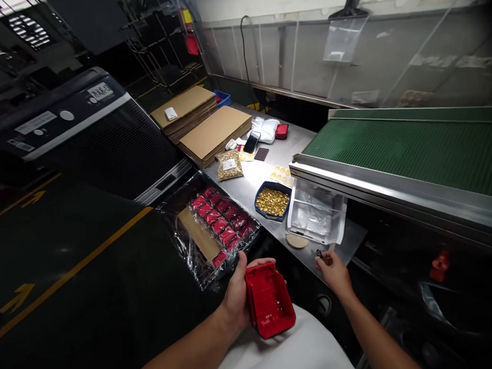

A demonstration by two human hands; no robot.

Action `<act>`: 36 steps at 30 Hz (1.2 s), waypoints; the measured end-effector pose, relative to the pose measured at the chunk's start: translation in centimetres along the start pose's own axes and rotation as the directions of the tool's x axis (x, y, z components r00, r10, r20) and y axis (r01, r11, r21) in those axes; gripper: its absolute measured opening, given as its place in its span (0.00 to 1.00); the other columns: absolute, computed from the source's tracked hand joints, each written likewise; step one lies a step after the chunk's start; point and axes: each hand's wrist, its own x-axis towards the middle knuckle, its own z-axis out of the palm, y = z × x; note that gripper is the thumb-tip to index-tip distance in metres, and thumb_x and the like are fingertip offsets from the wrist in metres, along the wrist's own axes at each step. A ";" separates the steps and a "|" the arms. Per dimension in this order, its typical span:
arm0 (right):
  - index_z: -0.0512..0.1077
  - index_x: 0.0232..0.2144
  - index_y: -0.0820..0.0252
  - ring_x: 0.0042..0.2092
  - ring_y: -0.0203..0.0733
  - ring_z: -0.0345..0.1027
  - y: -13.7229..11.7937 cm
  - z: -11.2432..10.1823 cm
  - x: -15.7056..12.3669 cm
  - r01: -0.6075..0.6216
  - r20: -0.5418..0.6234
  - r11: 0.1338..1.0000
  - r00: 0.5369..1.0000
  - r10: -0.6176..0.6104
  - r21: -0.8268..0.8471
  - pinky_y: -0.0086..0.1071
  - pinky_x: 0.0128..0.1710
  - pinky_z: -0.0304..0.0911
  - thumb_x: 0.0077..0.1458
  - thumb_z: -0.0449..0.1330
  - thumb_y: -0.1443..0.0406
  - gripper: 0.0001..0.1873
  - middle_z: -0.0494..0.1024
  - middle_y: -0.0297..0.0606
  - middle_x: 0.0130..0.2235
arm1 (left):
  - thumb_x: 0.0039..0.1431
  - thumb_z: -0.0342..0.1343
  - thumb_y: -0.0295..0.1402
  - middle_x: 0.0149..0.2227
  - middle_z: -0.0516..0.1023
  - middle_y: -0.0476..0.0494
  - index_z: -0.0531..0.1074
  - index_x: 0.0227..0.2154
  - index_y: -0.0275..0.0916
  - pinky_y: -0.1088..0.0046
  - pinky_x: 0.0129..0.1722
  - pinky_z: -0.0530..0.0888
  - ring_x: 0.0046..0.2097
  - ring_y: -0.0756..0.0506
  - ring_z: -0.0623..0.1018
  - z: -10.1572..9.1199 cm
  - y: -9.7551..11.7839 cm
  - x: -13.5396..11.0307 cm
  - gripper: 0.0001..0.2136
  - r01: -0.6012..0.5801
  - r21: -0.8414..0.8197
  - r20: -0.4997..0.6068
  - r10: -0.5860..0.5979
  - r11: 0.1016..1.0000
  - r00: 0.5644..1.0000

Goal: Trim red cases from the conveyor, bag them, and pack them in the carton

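Observation:
My left hand grips a red plastic housing over my lap, open side facing up. My right hand is near the steel table's front edge, its fingers pinched on a small dark part. Just beyond it stands a clear plastic bin and a round tan disc. A blue tray of small brass pieces sits to the left of the bin. A plastic-lined box holding several red housings rests at the table's left end.
A green conveyor belt with a steel rim runs along the right. Flat cardboard stacks, a bag of brass pieces, a phone and white cloth lie farther back. A dark machine stands left, beside yellow floor lines.

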 end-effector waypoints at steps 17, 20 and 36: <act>0.74 0.43 0.51 0.34 0.37 0.69 -18.3 -5.7 -12.9 0.611 0.338 0.791 0.752 -0.566 -0.033 0.30 0.32 0.65 0.61 0.55 0.61 0.11 0.72 0.36 0.35 | 0.62 0.38 0.58 0.35 0.77 0.37 0.73 0.41 0.32 0.70 0.37 0.72 0.34 0.44 0.77 2.8 0.9 1.3 0.32 0.099 0.082 -0.001 -0.099 0.992 0.995; 0.73 0.44 0.51 0.34 0.36 0.69 -18.4 -5.5 -12.8 0.616 0.344 0.787 0.747 -0.569 -0.036 0.29 0.32 0.65 0.61 0.54 0.61 0.11 0.72 0.36 0.36 | 0.62 0.37 0.58 0.33 0.77 0.38 0.73 0.40 0.32 0.70 0.36 0.71 0.33 0.44 0.76 2.9 1.1 1.5 0.32 0.132 0.105 0.018 -0.135 0.986 0.991; 0.74 0.41 0.53 0.33 0.36 0.69 -18.5 -5.6 -12.2 0.593 0.308 0.804 0.773 -0.554 -0.042 0.30 0.32 0.66 0.61 0.56 0.62 0.09 0.73 0.37 0.35 | 0.62 0.40 0.58 0.31 0.79 0.38 0.74 0.41 0.33 0.73 0.35 0.72 0.32 0.45 0.78 3.3 1.2 2.8 0.31 0.148 0.202 0.011 -0.154 0.968 0.988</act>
